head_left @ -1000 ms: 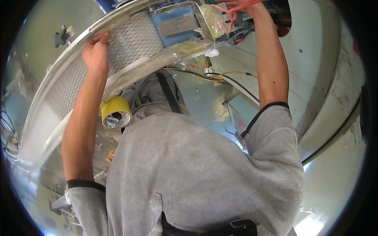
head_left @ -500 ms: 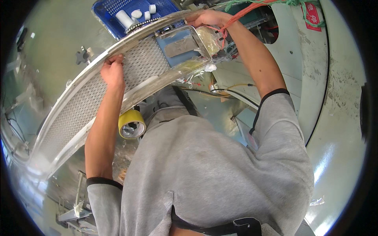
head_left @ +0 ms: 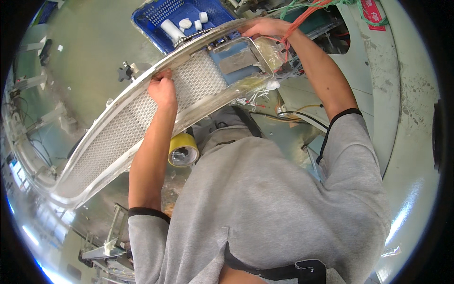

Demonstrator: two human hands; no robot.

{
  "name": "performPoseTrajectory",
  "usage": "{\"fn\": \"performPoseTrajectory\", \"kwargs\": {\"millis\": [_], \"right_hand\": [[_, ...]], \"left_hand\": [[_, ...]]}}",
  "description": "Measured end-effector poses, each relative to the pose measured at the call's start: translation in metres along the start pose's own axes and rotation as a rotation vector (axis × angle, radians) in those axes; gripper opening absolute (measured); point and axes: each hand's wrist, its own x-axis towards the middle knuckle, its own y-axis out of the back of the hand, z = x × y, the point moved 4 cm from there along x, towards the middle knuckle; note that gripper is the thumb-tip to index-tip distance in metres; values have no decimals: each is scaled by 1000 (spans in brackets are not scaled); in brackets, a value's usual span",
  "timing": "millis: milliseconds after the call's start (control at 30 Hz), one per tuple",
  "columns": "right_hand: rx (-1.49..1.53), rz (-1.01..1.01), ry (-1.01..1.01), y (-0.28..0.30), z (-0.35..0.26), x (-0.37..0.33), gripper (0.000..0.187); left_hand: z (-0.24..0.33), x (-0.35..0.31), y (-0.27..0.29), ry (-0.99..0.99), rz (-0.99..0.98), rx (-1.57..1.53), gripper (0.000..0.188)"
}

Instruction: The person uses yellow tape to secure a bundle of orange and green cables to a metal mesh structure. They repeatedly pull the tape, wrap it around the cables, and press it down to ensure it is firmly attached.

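One mesh belt (head_left: 126,124), long axis lower-left to upper-right.

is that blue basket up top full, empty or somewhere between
Somewhere between: the blue basket holds a white cylinder and several small white pieces, with blue plastic showing around them.

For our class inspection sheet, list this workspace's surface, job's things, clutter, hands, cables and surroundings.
Surface: pale mesh-patterned belt
Job's things: far rail; blue sheet with grey rectangle
Clutter: blue basket holding white pieces; yellow tape roll
Hands: left hand at the far rail, grip unclear; right hand near its upper-right end, fingers partly hidden
Cables: black cable; yellow cable
Surroundings: pale machine casing at right; orange cords beside the right hand
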Motion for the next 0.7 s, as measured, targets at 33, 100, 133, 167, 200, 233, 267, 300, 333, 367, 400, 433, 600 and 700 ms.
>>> {"fn": "performPoseTrajectory", "kwargs": {"millis": [33, 100, 133, 167, 200, 233, 267, 300, 333, 367, 400, 433, 600, 700], "right_hand": [[11, 3, -23, 1, 3, 0, 45], [11, 14, -19, 0, 0, -1, 44], [-3, 24, 6, 0, -6, -4, 44], [-17, 35, 31, 0, -13, -7, 43], [-43, -77, -29, 1, -14, -4, 50], [-37, -81, -23, 1, -16, -5, 50], [-28, -79, -22, 1, -19, -10, 49], [-20, -78, -21, 1, -21, -13, 48], [-13, -66, -3, 0, -19, -10, 49], [22, -41, -24, 1, -18, -11, 47], [52, -23, -44, 1, -20, -12, 46], [82, -5, -63, 0, -20, -13, 45], [124, 33, 0, 0, -8, -7, 44], [210, 14, -4, -3, -13, -9, 43]], "left_hand": [[1, -1, -4, -2, 29, -47, 9], [7, -5, -13, -7, 92, -141, 6], [9, -8, -19, 39, 111, -220, 5], [4, -6, -21, 31, 149, -201, 3], [-5, 0, -22, 21, 188, -182, 2], [-15, 4, -20, 11, 227, -164, 3], [-13, 2, -23, 62, 205, -226, 6], [-11, 0, -23, 117, 208, -200, 7], [-9, -1, -20, 173, 211, -174, 9], [-4, -4, -20, 232, 211, -150, 10], [-11, 4, -11, 199, 287, -135, 11], [-18, 15, -1, 207, 274, -166, 10], [15, 0, 30, 410, 128, -129, 8], [23, -20, 28, 498, -242, 67, 17]]}}
